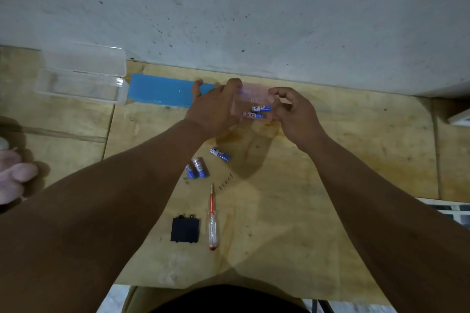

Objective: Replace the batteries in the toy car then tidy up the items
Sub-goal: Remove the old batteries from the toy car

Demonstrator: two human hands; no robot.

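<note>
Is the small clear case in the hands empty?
Not empty: two blue batteries show through the clear case held between left hand and right hand.

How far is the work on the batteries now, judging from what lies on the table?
Looks done: the black battery cover is off and lies beside the screwdriver, with small screws nearby. In hand: the left hand and right hand hold a small clear box with two batteries inside. Left: three loose batteries remain on the table. No toy car is visible, so refitting cannot be judged.
</note>
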